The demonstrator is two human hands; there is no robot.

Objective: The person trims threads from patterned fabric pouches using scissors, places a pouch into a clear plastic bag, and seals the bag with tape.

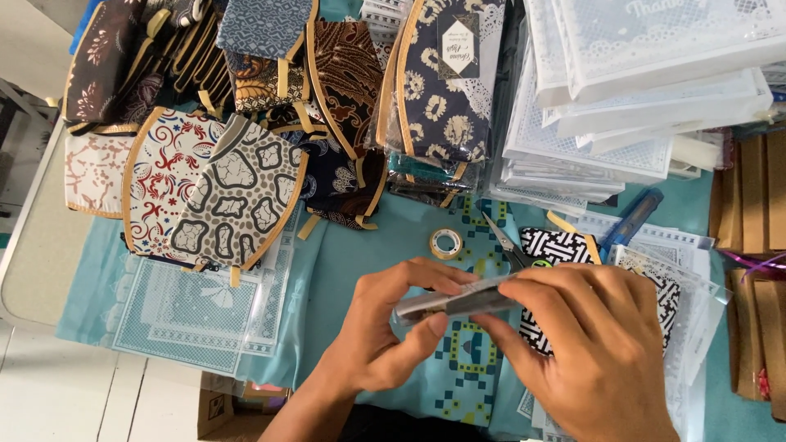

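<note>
Both my hands hold a flat clear-plastic packet point(458, 299) edge-on above the teal cloth. My left hand point(385, 331) pinches its left end between thumb and fingers. My right hand point(594, 348) grips its right end from above. Under my right hand lies a black-and-white patterned fabric mask point(550, 245) on lace-printed clear sleeves point(692, 270). Small scissors point(503, 239) rest just beyond my fingers, and a roll of clear tape point(446, 243) sits next to them.
Piles of patterned fabric masks point(237, 188) cover the far left and centre. Stacks of white lace-printed packets point(622, 90) fill the far right. A blue cutter point(629, 223) lies by them. Brown cardboard pieces point(757, 205) stand at the right edge. Empty sleeves point(192, 315) lie near left.
</note>
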